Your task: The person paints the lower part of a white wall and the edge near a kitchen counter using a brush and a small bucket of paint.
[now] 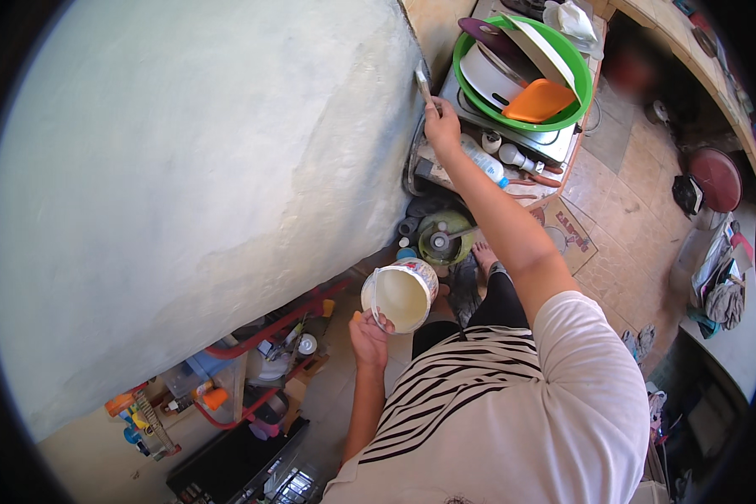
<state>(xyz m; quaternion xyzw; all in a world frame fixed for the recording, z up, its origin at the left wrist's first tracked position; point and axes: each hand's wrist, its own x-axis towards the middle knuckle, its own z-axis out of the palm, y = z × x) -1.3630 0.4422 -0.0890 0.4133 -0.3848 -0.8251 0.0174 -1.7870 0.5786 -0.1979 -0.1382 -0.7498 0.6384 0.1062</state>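
My right hand (442,126) is closed around the handle of a paintbrush (422,80), its bristles up against the edge of the wall near the corner. Lower down, my left hand (370,338) grips the rim of a white paint bucket (429,280), tilted so that its pale inside shows. A thin handle hangs across the bucket's mouth. The wall (185,168) on my left is whitish, with a greyer, patchy band along its right and lower edges.
A green basin (581,80) of dishes with an orange board (539,101) rests on the stove at the upper right. Bottles, a light bulb (517,158) and pliers (548,175) lie beside it. A green gas cylinder (445,239) stands below, near my feet. Red-framed shelves (265,332) hold clutter at lower left.
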